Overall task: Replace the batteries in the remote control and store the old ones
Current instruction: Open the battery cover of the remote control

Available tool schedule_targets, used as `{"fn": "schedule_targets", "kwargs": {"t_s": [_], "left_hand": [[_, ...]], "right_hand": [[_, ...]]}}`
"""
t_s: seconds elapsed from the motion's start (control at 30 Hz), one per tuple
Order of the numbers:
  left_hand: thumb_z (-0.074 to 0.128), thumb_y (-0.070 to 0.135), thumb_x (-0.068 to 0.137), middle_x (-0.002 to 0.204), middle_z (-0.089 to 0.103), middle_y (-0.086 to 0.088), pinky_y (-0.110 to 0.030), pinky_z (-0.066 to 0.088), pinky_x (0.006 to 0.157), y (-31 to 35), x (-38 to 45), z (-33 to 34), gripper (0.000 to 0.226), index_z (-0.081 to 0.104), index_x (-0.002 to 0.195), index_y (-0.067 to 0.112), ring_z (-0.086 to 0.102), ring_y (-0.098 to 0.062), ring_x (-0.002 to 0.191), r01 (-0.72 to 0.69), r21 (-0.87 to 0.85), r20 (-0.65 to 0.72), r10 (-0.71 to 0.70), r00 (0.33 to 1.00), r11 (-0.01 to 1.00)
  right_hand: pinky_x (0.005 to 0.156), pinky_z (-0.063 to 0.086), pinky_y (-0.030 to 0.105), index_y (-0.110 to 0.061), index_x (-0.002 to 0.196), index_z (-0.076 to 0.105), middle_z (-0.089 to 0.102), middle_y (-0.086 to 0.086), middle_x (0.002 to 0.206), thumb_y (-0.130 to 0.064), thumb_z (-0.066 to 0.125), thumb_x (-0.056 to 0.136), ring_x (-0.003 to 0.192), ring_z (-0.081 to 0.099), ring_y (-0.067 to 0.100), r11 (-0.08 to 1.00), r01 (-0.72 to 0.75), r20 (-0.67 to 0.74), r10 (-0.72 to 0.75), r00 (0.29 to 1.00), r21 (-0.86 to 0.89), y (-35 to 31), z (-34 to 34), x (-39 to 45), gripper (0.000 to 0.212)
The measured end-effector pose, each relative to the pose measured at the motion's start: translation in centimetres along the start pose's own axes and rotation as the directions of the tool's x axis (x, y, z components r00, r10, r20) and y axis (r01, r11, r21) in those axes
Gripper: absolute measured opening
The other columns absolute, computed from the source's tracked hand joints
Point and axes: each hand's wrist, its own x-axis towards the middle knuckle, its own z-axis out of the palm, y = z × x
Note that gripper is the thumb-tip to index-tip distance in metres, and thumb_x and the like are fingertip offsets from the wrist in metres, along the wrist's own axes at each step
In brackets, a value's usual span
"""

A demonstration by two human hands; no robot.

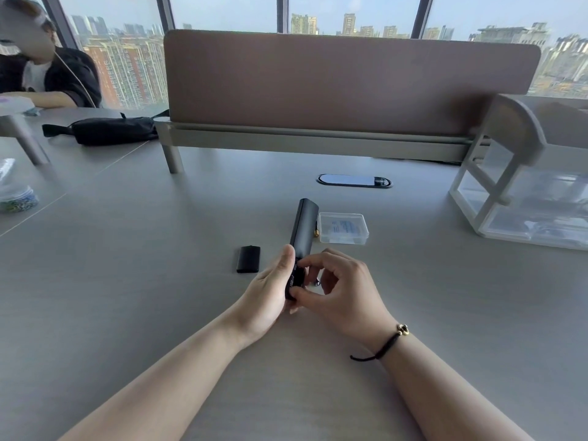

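Both bare forearms reach in from the bottom edge and meet over the grey desk [127, 313], the right wrist wearing a black cord bracelet [386, 345] with a small gold bead. At the near end of a black remote control [302, 237], the left hand [270, 294] cups the body from the left side, thumb lying up along its edge and fingers wrapped underneath. Facing it, the right hand [340, 288] has its fingers curled, with thumb and forefinger tips pinched at the open battery bay at the remote's near end; whether they hold a battery there cannot be told. Away from the hands, the remote points toward the far side of the desk, tilted slightly on its side. Just left of the hands lies the detached black battery cover [248, 259], flat on the desk and apart from the remote. Beyond the right hand, just right of the remote's far end, sits a small clear plastic case [343, 228] with a blue-printed label inside, too blurred to read. Between case and remote a brass-coloured tip of 1 battery [316, 232] shows. Farther back are an oval cable grommet [354, 180], a brown divider screen [350, 81], a white-framed clear organiser [521, 202] at right, a black pouch [111, 130] at left, and another seated person [47, 74] at far left.
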Motion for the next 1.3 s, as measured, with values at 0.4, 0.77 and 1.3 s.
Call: {"fn": "schedule_targets", "kwargs": {"t_s": [0.4,0.77,1.3], "left_hand": [[0.042,0.065,0.086,0.093,0.051,-0.016,-0.026,0.035,0.053,0.0,0.1,0.0,0.084,0.046,0.11,-0.015,0.041,-0.018,0.064,-0.027,0.021,-0.051,0.028,0.998,0.999],[0.041,0.065,0.089,0.089,0.048,-0.014,-0.027,0.033,0.053,0.1,-0.1,0.2,0.077,0.049,0.106,-0.009,0.04,-0.016,0.063,-0.034,0.039,-0.039,0.035,0.999,0.999],[0.034,0.038,0.104,0.063,0.049,-0.003,-0.03,0.033,0.052,0.2,-0.3,0.6,0.035,0.044,0.084,0.01,0.042,-0.022,0.061,-0.067,0.205,-0.091,0.087,0.992,0.976]], "right_hand": [[0.057,0.033,0.011,-0.027,0.094,0.077,0.064,-0.01,0.075,-0.025,0.086,0.068,0.063,0.053,0.003,1.0,-0.009,-0.042,0.008,0.999,-0.022,-0.5,0.1,-0.3,0.027],[0.057,0.035,0.014,-0.026,0.093,0.076,0.064,-0.009,0.074,-0.022,0.086,0.067,0.059,0.05,0.005,0.999,-0.052,0.022,0.051,0.998,0.011,-0.6,-0.2,-0.1,0.028],[0.051,0.052,0.023,0.007,0.075,0.062,0.07,0.006,0.052,-0.002,0.075,0.083,0.046,0.069,0.015,0.877,-0.199,0.012,0.215,0.976,0.437,-1.5,-0.1,-0.4,0.018]]}}
